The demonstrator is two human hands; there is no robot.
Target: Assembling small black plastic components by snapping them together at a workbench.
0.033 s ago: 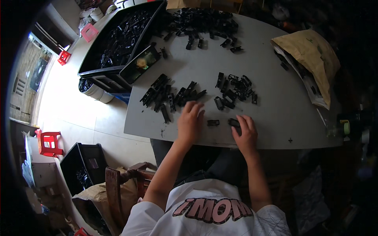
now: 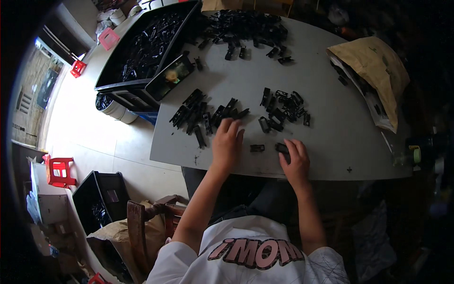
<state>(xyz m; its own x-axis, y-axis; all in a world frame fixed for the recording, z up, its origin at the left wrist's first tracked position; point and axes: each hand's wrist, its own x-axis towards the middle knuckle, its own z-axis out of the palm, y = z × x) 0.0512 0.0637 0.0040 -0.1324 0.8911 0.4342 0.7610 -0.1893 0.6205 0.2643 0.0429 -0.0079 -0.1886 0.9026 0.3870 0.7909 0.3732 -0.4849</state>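
Observation:
My left hand (image 2: 227, 144) reaches to the near edge of a loose group of small black clip-like parts (image 2: 191, 111). Its fingers are apart, and nothing shows between them. My right hand (image 2: 296, 160) rests near the table's front edge, thumb and fingers closed around one black rectangular part (image 2: 281, 148). Another single black part (image 2: 257, 148) lies on the table between my hands. Beyond my right hand sits a second cluster of black frame-shaped parts (image 2: 283, 108). What lies under my left fingertips is partly hidden.
A large heap of black parts (image 2: 246, 26) covers the table's far side. On the left stands a full black crate (image 2: 118, 88), a phone (image 2: 169, 77) leaning against it. An open brown paper bag (image 2: 371, 59) lies at the right, and the grey table (image 2: 326, 151) curves round.

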